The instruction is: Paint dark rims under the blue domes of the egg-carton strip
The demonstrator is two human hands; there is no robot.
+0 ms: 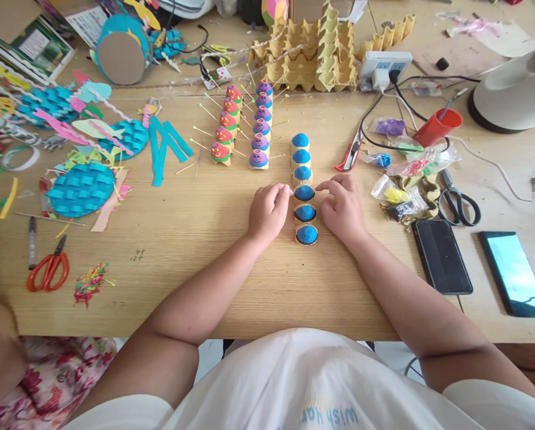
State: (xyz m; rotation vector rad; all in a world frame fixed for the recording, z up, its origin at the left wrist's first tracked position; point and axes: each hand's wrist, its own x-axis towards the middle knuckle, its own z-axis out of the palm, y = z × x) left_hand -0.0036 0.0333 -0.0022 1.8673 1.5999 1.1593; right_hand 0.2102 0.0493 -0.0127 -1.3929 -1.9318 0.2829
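Far left on the wooden table (213, 286) lie red-handled scissors (47, 272) and a woven blue paper disc (81, 189). Farther back stand two rows of painted egg-carton caterpillars (244, 128). At the centre runs a row of blue-topped cardboard egg cups (303, 188), near to far. The left hand (268, 210) rests curled against its left side, fingertips touching a middle cup; the right hand (342, 206) mirrors it, fingers pinching lightly at the same cup. Two dark phones (442, 255) lie to the right.
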